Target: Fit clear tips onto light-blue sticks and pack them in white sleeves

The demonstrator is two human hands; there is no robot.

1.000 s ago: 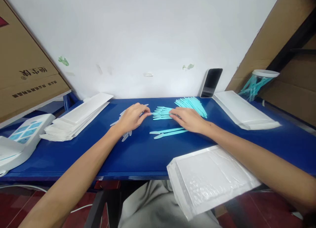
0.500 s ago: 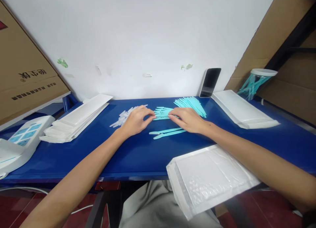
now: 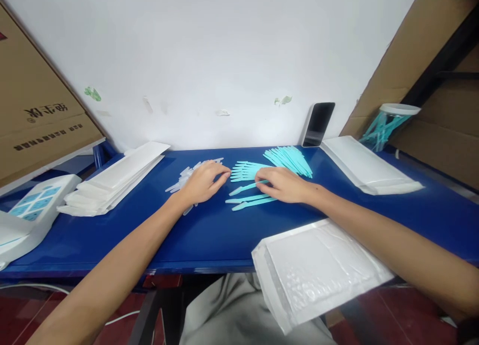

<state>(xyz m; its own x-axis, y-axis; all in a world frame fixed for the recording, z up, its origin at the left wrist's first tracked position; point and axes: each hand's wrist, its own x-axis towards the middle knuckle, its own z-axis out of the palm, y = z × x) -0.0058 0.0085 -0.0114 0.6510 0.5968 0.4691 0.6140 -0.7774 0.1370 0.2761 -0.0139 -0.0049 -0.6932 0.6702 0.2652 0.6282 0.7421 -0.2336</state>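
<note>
The right grip (image 3: 281, 183) pinches one turquoise stick (image 3: 244, 188), lying just to the near side of the fanned stick row (image 3: 245, 172); the left grip (image 3: 204, 181), left of that row, has thumb and forefinger close together, though I cannot tell whether they hold anything. A light pinch on the shaft, tip kept free, would likely steady it best. The stick looks slim, its broader flat end paler than the shaft.
</note>
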